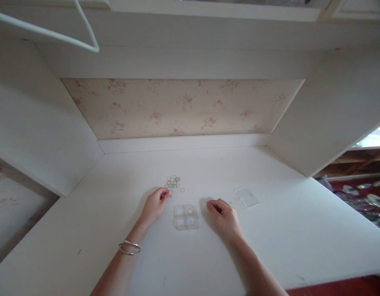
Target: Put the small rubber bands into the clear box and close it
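My left hand [155,204] is pinched at the near edge of a loose pile of thin rings [173,181], with one small ring [171,192] at its fingertips. Another ring [182,190] lies apart, just right of the pile. Between my hands stands a clear plastic box [186,227] divided into several compartments. A yellowish ring [190,211] sits in its far right compartment. My right hand [222,214] rests on the table right of the box, fingers curled closed, and nothing shows in them.
A flat clear lid [247,197] lies on the white tabletop [131,172] beyond my right hand. White side panels and a wallpapered back wall enclose the table. A white cable [85,45] hangs at the upper left. Shiny round items [359,193] are beyond the right edge.
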The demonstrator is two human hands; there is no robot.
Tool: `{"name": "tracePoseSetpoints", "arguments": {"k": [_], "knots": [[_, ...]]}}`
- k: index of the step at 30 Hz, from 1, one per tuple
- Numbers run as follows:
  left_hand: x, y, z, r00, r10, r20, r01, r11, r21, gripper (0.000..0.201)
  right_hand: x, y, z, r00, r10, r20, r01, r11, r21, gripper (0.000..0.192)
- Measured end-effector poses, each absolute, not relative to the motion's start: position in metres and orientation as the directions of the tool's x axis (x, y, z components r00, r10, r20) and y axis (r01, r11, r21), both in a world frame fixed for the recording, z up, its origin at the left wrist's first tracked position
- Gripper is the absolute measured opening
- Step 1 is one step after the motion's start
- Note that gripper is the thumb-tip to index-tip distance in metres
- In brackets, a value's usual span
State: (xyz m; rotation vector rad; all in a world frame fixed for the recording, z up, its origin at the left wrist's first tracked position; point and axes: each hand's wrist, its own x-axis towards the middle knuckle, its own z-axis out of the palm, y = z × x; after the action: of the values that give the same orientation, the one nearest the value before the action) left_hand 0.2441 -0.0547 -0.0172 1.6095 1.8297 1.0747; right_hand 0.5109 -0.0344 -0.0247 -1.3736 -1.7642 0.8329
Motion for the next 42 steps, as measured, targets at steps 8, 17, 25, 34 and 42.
{"name": "tracePoseSetpoints", "arguments": {"k": [8,17,25,34,42], "knots": [[0.245,-0.055,-0.021,-0.219,0.969,0.117,0.481,0.002,0.876,0.035,0.511,-0.034,-0.024,-0.154,0.974,0.167,0.49,0.222,-0.843,0.034],[0.249,-0.06,-0.013,-0.239,0.963,0.121,0.518,0.021,0.855,0.037,0.511,-0.036,-0.019,-0.156,0.973,0.169,0.484,0.225,-0.846,0.032],[0.256,-0.065,-0.005,-0.181,0.964,0.193,0.542,-0.066,0.838,0.029,0.51,-0.036,-0.019,-0.159,0.973,0.166,0.503,0.225,-0.835,0.031],[0.261,-0.066,0.001,-0.125,0.96,0.249,0.552,-0.141,0.821,0.027,0.511,-0.035,-0.022,-0.157,0.975,0.158,0.513,0.218,-0.831,0.03],[0.267,-0.072,0.004,-0.177,0.975,0.136,0.479,-0.036,0.877,0.031,0.511,-0.035,-0.022,-0.162,0.97,0.181,0.511,0.24,-0.826,0.031]]}}
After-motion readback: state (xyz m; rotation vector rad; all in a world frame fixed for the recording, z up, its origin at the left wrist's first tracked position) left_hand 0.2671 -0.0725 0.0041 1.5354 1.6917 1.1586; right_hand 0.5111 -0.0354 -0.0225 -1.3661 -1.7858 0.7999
